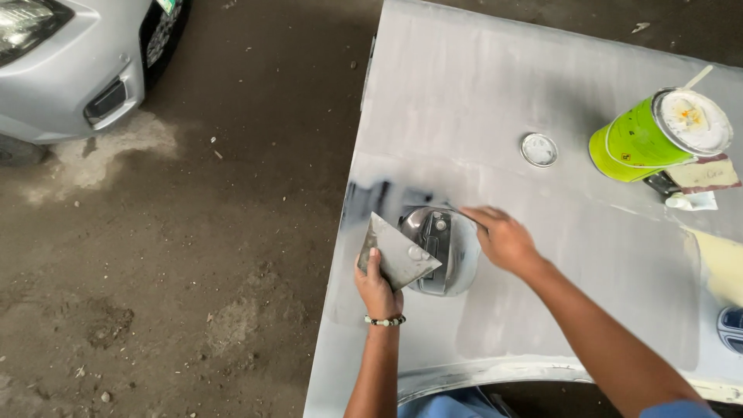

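Flat grey triangular metal spreader plate (397, 254), centre frame, looks thin, stiff, light; hold its lower corner. Left hand (377, 288) is clamped there; right hand (505, 238) fingers closed together, seemingly pinching a thin blade.

Can (658, 133) on panel (495, 101), lid (539, 149) left of it (car (70, 62) far left).

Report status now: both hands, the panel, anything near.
Left hand holds flat putty board. Right hand works thin spreader at fuel-filler recess of grey panel. Green can, small lid stand apart.

both hands closed, forearms extended
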